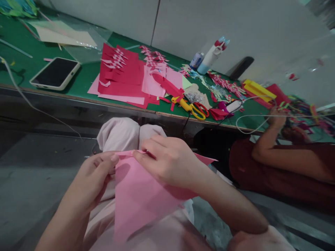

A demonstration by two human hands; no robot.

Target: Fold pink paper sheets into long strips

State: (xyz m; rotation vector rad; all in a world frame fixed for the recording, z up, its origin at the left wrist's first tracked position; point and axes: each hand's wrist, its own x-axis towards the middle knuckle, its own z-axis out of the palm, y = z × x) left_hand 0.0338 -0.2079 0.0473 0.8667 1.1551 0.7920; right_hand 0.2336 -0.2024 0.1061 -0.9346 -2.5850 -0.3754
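A pink sheet of paper (141,198) lies over my lap, with a narrow folded strip along its upper edge. My left hand (95,177) pinches the left end of that edge between thumb and fingers. Just to the right, my right hand (170,160) grips the same folded edge, thumb and fingertips pressed on it. The back of this hand and my forearm cover the right part of the sheet, and a pointed corner sticks out beyond them.
On the green table (89,75) are a phone (56,73), red sheets (123,75), yellow-handled scissors (187,106), a white-and-blue bottle (209,59) and woven paper strips. A white cable loops at the right, near another person's hand (277,116) and arm.
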